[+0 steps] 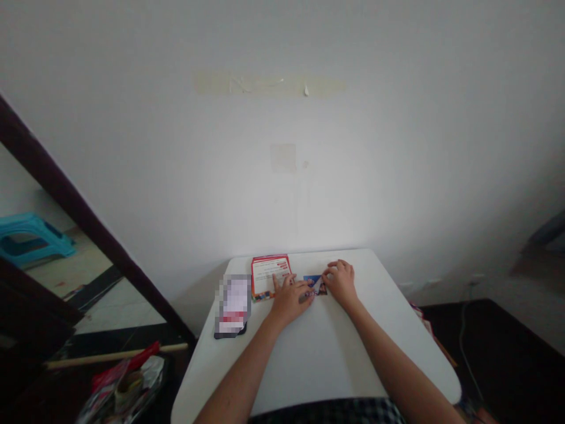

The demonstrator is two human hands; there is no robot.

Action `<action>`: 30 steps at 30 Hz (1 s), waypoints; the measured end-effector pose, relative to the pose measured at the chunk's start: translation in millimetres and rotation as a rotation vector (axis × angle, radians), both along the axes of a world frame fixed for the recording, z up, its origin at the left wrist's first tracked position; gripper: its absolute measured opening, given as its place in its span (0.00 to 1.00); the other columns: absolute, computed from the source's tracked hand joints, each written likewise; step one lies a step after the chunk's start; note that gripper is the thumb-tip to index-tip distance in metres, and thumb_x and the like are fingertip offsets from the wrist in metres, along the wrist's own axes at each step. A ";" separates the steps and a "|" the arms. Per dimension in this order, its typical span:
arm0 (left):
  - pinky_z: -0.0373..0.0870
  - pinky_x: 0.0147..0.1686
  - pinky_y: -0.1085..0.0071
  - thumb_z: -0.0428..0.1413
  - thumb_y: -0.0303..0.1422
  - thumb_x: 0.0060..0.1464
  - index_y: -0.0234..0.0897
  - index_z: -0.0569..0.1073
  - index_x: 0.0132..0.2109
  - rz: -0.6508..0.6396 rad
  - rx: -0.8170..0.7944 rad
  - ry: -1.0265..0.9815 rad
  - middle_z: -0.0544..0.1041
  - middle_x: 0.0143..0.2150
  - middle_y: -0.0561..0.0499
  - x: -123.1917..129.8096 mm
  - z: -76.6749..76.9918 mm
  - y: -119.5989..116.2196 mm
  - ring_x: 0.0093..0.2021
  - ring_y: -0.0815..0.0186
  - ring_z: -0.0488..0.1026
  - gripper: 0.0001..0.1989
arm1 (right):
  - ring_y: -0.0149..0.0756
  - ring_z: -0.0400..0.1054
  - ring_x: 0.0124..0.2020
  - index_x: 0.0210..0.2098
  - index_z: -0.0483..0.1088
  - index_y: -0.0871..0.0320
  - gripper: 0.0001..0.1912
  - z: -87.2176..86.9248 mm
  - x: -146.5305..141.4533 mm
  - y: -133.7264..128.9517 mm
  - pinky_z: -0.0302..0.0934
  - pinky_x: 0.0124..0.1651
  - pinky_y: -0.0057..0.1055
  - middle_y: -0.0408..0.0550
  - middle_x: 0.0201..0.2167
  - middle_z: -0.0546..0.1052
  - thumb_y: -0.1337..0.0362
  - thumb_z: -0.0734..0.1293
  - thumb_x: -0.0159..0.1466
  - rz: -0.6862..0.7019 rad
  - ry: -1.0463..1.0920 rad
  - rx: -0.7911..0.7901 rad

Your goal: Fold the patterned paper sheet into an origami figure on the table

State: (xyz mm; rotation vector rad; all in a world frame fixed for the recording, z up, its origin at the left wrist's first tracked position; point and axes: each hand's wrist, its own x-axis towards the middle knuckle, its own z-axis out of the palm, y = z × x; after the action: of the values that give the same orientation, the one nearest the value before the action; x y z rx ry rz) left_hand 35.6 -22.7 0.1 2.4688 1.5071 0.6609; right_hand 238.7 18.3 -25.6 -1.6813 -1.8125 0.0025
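A small printed paper (312,279), blue with a picture on it, lies on the white table between my hands. A pale diagonal flap across it looks like a fold. My left hand (288,301) presses its thumb and index finger on the paper's left and lower side, while the other fingers spread over the edge of a red-bordered printed card stack (266,277). On the opposite side, the fingertips of my right hand (342,281) are closed on the paper's right edge. Fingers cover parts of the paper.
A phone (242,331), its screen blurred out, lies on the left of the white table (318,365). The table stands against a wall (375,176) with tape marks. Bags (128,377) sit on the floor at left, below a mirror with a dark frame (110,241).
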 end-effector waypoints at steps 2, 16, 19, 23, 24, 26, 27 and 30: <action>0.24 0.60 0.29 0.51 0.46 0.59 0.60 0.76 0.49 0.008 -0.015 0.010 0.76 0.56 0.58 -0.5 0.2 0.7 0.64 0.51 0.58 0.13 | 0.48 0.52 0.60 0.32 0.76 0.51 0.06 1.9 -2.0 -0.7 0.38 0.64 0.55 0.47 0.48 0.73 0.60 0.66 0.60 -0.012 -0.012 -0.010; 0.18 0.57 0.26 0.53 0.44 0.59 0.65 0.74 0.50 -0.012 -0.026 0.031 0.75 0.58 0.61 -4.9 1.9 2.5 0.68 0.49 0.53 0.13 | 0.50 0.50 0.63 0.36 0.76 0.50 0.08 0.0 2.8 -0.3 0.36 0.64 0.61 0.47 0.52 0.70 0.56 0.69 0.58 0.018 0.033 -0.134; 0.17 0.57 0.26 0.54 0.44 0.58 0.66 0.74 0.51 -0.014 -0.037 0.038 0.74 0.58 0.62 -5.3 0.8 4.1 0.68 0.49 0.52 0.14 | 0.51 0.50 0.63 0.39 0.75 0.50 0.10 1.1 3.2 -3.3 0.36 0.64 0.62 0.48 0.54 0.69 0.56 0.69 0.57 0.033 0.025 -0.152; 0.16 0.56 0.27 0.53 0.45 0.59 0.66 0.74 0.50 -0.005 -0.061 0.048 0.74 0.58 0.62 -5.6 -0.4 6.2 0.69 0.50 0.51 0.13 | 0.51 0.49 0.64 0.42 0.73 0.50 0.15 4.4 3.4 -8.8 0.36 0.64 0.62 0.49 0.56 0.68 0.55 0.70 0.56 0.056 0.007 -0.182; 0.16 0.56 0.27 0.53 0.45 0.59 0.66 0.74 0.50 -0.001 -0.064 0.051 0.74 0.58 0.62 -5.7 -0.8 6.6 0.69 0.51 0.51 0.13 | 0.51 0.50 0.64 0.43 0.73 0.50 0.16 5.2 3.4 -10.1 0.36 0.64 0.62 0.49 0.56 0.68 0.55 0.70 0.56 0.060 0.001 -0.186; 0.15 0.56 0.28 0.52 0.45 0.60 0.67 0.73 0.50 0.000 -0.068 0.052 0.74 0.58 0.62 -5.9 -1.7 7.5 0.69 0.51 0.51 0.13 | 0.50 0.50 0.64 0.44 0.72 0.50 0.18 6.5 3.1 -12.5 0.36 0.65 0.61 0.48 0.57 0.67 0.55 0.70 0.55 0.061 -0.007 -0.189; 0.14 0.56 0.28 0.52 0.45 0.60 0.67 0.74 0.50 0.000 -0.069 0.047 0.74 0.58 0.62 -6.0 -2.2 7.9 0.69 0.51 0.51 0.13 | 0.50 0.49 0.64 0.45 0.72 0.50 0.18 6.9 2.9 -13.4 0.36 0.65 0.61 0.48 0.57 0.67 0.55 0.70 0.55 0.062 -0.011 -0.190; 0.14 0.56 0.28 0.52 0.46 0.60 0.67 0.74 0.50 -0.002 -0.071 0.025 0.75 0.57 0.63 -6.1 -3.5 9.0 0.69 0.51 0.52 0.12 | 0.51 0.49 0.64 0.45 0.72 0.50 0.19 7.2 2.1 -15.5 0.36 0.64 0.62 0.48 0.57 0.67 0.55 0.69 0.55 0.066 -0.023 -0.195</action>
State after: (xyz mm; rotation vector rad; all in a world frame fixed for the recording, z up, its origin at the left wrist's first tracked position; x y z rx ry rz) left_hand 29.5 -13.7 -3.4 2.4349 1.5098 0.5681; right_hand 240.8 2.8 -18.4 -1.7587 -1.9369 0.1949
